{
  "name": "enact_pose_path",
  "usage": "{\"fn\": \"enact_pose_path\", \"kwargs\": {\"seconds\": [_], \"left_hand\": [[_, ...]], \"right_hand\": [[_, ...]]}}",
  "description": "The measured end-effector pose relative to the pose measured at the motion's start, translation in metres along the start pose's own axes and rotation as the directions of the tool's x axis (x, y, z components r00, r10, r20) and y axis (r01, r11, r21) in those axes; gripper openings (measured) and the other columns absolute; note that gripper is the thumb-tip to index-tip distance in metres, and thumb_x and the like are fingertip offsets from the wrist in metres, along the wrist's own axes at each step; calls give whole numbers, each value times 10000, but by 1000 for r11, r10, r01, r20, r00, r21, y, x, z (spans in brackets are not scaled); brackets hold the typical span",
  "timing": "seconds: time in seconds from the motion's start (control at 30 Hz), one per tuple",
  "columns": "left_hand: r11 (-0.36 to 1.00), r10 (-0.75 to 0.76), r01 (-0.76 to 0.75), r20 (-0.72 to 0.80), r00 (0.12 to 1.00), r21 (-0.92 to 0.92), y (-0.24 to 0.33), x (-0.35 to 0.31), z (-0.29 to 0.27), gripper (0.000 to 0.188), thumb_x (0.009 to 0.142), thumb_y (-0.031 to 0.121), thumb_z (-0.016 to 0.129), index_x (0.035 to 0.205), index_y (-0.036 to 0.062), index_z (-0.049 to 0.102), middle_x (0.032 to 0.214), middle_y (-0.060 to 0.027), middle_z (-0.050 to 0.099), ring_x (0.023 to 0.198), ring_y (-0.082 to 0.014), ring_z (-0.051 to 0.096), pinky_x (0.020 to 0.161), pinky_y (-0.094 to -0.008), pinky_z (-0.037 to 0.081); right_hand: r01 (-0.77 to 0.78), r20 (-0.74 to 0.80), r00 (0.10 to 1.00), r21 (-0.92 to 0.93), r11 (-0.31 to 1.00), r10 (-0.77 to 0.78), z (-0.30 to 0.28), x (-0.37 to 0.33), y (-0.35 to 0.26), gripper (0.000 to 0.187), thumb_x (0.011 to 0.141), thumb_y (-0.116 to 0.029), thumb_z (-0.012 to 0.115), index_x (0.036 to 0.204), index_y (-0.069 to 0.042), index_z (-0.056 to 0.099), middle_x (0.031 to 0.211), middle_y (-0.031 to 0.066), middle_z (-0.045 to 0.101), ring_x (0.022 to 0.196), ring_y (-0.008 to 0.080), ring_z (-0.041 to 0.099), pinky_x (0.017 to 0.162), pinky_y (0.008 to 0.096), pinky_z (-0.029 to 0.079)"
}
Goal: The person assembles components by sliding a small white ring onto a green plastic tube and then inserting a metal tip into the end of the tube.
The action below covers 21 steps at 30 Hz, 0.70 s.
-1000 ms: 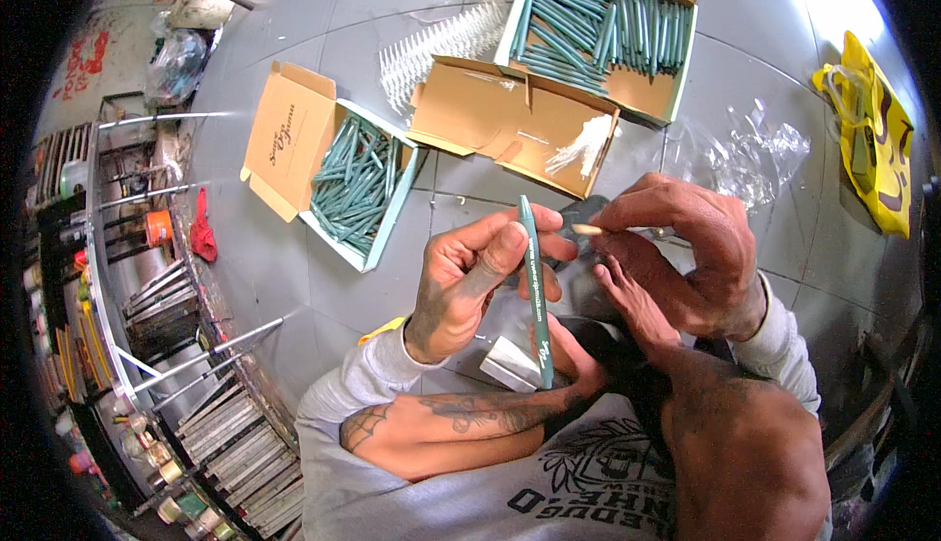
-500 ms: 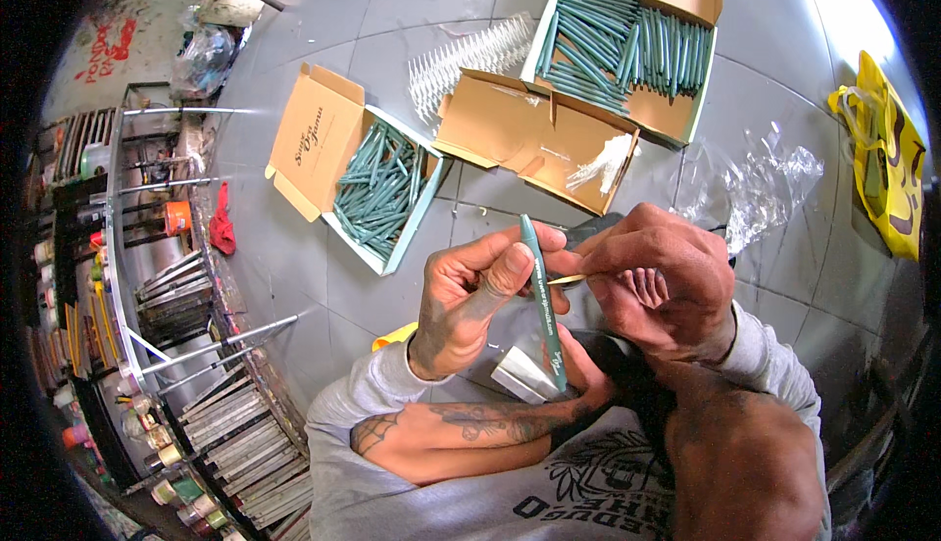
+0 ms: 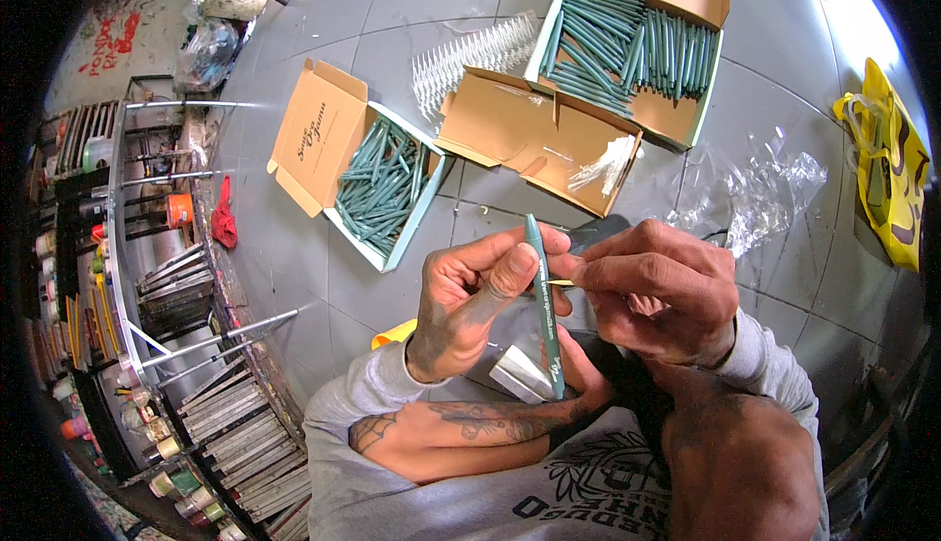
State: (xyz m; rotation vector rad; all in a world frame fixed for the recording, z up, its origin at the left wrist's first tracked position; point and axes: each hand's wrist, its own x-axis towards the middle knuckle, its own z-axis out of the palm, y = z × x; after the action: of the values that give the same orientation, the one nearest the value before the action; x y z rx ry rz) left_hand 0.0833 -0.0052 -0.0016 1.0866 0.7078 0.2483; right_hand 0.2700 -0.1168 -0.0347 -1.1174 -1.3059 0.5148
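Note:
Pinched between the thumb and fingers of my left hand (image 3: 461,296) is a dark green pen (image 3: 547,320) with pale lettering along its barrel. It stands lengthwise before me, pointed end away. My right hand (image 3: 667,291), fingers curled together, grips a thin yellowish stick (image 3: 561,282), like a toothpick. The stick's tip meets the side of the pen's barrel; whether it presses on it I cannot tell. Beyond my hands, one open box (image 3: 400,253) holds a loose heap of similar green pens. A larger open box (image 3: 702,122) holds more pens, partly in rows.
A brown cardboard flap (image 3: 490,134) bears a pile of thin white sticks (image 3: 610,161). Around it lie a spiky clear plastic strip (image 3: 470,61), crumpled clear plastic (image 3: 769,193) and a yellow bag (image 3: 887,173). A small white block (image 3: 521,374) sits by my legs. Metal racks (image 3: 123,247) stand left.
My right hand has shifted slightly down, its fingers flatter and nearer the pen, with less of the yellowish stick showing. The left hand keeps its hold; the pen stands a little more upright.

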Motion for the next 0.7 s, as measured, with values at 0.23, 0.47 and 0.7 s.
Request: {"fn": "enact_pose_path", "kwargs": {"seconds": [0.23, 0.47, 0.7], "left_hand": [[1000, -8, 8, -5, 1000, 2, 2, 3, 3, 421, 1008, 318, 615, 1244, -31, 628, 1035, -140, 727, 839, -173, 708, 769, -309, 585], [1000, -2, 3, -34, 999, 20, 4, 2, 6, 406, 1015, 303, 602, 1229, -41, 626, 1022, -146, 724, 823, -178, 697, 760, -315, 578], [1000, 5, -5, -6, 1000, 16, 3, 3, 4, 423, 1011, 311, 611, 1246, -40, 625, 1044, -136, 725, 845, -165, 701, 766, -301, 585]], "right_hand": [[1, 36, 999, -21, 1000, -1, -5, 3, -2, 241, 726, 35, 734, 961, 4, 691, 844, 78, 674, 760, 220, 710, 632, 316, 552], [19, 20, 1000, -35, 999, -19, -2, 4, -1, 221, 730, 42, 725, 946, 0, 699, 844, 86, 673, 746, 225, 710, 609, 325, 549], [37, 30, 999, -56, 998, -35, -4, 5, -1, 203, 735, 47, 720, 931, -1, 702, 843, 102, 678, 749, 230, 714, 610, 325, 552]]}}
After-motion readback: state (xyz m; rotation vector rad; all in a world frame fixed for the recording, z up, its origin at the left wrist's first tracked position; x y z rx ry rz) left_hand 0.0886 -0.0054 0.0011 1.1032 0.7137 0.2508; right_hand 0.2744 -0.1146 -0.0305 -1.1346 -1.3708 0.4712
